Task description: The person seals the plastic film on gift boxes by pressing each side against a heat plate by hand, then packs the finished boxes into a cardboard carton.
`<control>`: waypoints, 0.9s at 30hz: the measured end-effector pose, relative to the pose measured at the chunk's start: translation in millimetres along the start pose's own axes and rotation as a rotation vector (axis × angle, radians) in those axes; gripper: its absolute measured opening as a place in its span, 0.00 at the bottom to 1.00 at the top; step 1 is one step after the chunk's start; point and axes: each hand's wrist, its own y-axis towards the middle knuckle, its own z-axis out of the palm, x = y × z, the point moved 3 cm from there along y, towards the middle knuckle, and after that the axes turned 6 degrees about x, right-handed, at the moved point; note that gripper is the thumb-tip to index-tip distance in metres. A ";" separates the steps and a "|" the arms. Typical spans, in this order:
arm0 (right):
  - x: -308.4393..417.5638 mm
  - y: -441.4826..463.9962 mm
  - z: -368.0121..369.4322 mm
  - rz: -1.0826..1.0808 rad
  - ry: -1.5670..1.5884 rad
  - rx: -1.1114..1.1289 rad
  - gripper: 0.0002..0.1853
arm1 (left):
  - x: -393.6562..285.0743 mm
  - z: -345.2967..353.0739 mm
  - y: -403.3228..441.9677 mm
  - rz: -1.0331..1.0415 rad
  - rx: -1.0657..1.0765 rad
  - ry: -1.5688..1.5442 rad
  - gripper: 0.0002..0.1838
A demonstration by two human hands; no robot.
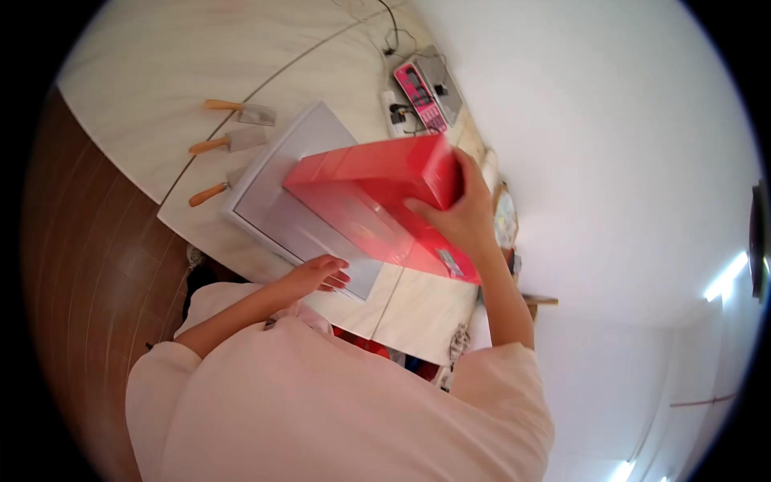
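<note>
My right hand grips one end of a glossy red box, thumb on one face and fingers round the far edge. The red box is tilted above a flat silver-grey box on the table; I cannot tell whether the two touch. My left hand hovers at the near edge of the grey box, fingers stretched out and holding nothing. Beyond the grey box on the left lie three trowels with wooden handles, among them one trowel at the top and another partly hidden by the box.
A pale marble-patterned table has seams across it. Near the white wall are a pink scale, a white power strip and loose black cables. A brown wooden floor shows past the table edge.
</note>
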 end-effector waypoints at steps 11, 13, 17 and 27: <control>-73.3 -164.7 -33.2 0.044 0.278 -0.572 0.52 | -37.5 -13.0 80.9 0.447 0.525 -0.575 0.47; -88.3 -181.1 -13.7 0.117 0.217 -0.549 0.55 | -70.8 -16.0 81.0 0.566 0.427 -0.749 0.45; -71.6 -190.8 -12.6 -0.196 0.542 -0.811 0.55 | -127.0 0.2 50.9 0.782 0.280 -0.234 0.46; -192.2 -194.1 66.4 0.133 0.366 -0.395 0.42 | -148.8 -76.0 33.9 0.684 -0.419 -0.028 0.47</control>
